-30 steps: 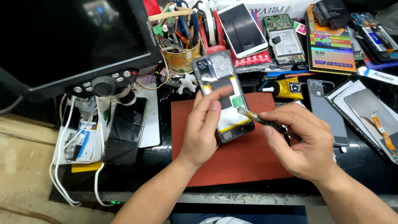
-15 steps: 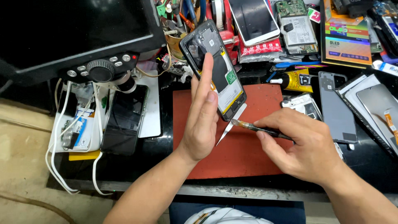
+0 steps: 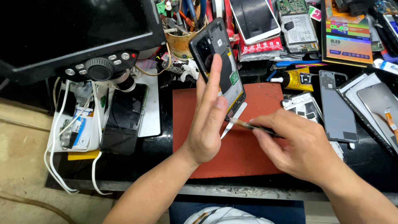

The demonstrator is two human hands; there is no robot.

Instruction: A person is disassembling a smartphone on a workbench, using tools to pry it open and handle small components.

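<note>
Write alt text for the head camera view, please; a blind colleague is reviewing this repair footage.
A left hand holds an opened black phone, back cover off, tilted up over a red work mat, while the right hand brings a thin tool to its lower edge. Around them lie phone parts, a cup of tools and a microscope monitor.

Left hand (image 3: 207,124) covers phone's (image 3: 219,62) lower left edge. Tool (image 3: 253,126) rear end hidden in right hand (image 3: 300,147). Monitor (image 3: 74,29) cut off at top/left edge. Circuit board (image 3: 292,6) cropped at top.
</note>
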